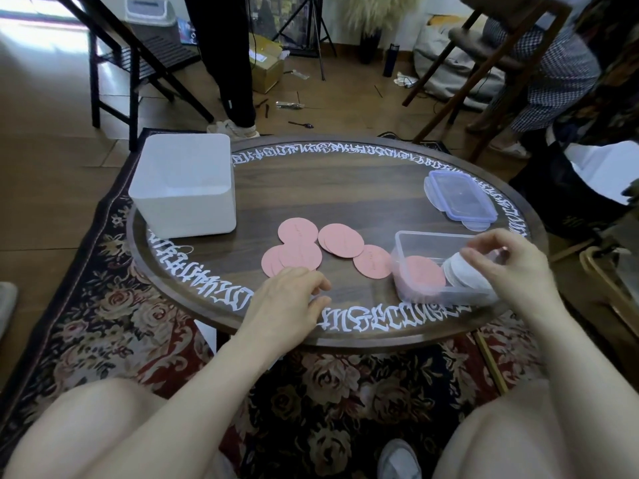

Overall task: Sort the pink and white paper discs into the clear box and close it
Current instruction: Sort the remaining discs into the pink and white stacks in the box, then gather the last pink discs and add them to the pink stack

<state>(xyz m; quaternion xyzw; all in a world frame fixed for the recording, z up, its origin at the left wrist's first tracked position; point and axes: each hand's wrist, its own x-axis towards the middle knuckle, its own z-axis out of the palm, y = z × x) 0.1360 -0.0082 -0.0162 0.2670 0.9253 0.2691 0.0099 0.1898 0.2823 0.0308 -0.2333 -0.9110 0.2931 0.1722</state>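
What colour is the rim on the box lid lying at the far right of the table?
Pale blue-purple rim and clips on the lid, with a clear centre; head view.

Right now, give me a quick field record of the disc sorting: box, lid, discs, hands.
clear box: open, near right edge of the round table
in box: pink discs left, white discs right
lid: off, lying beyond the box
loose pink discs: several, overlapping, left of box
left hand: fingers on nearest loose disc
right hand: over box at the white stack; grip unclear
white bin: far left
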